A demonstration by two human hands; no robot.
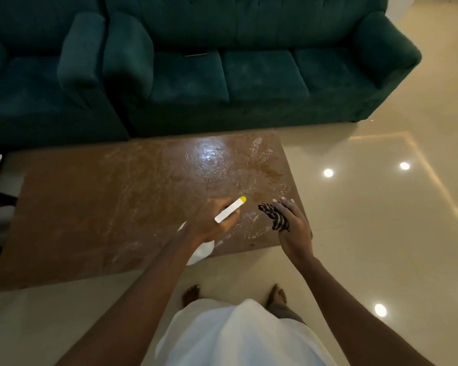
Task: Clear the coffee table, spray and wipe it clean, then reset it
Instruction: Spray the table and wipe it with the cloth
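A dark teal upholstered sofa (249,75) is standing behind the brown rectangular coffee table (103,207), whose right half is glistening with wet streaks. Over its near right part, the left hand (213,220) is gripping a white spray bottle with a yellow nozzle (229,210), fingers curled round it. The right hand (295,228), fingers nearly straight, is holding a dark striped cloth (275,216) against its palm.

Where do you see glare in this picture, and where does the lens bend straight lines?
Head view: white glare on the coffee table, far right part; three bright spots mirrored on the glossy floor; the sofa dim, its outline apparently curved by the wide lens; the left hand gripping the spray bottle and the right hand holding the cloth slightly soft.
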